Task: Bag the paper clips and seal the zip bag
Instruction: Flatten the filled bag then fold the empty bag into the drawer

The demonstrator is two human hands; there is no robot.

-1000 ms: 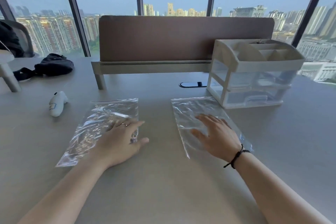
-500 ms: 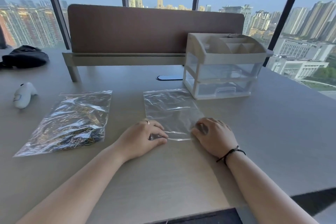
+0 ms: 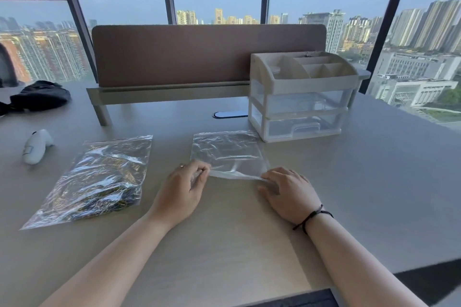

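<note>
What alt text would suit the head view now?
Both hands, left and right, pinch the near edge of an empty zip bag on a table. A bag of clips lies left, an organizer behind.

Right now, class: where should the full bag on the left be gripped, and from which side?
Pinch the far edge of the full bag, coming from behind it. The clips lie heaped at its near end, so lifting the thin, flat far edge keeps them at the bottom.
</note>
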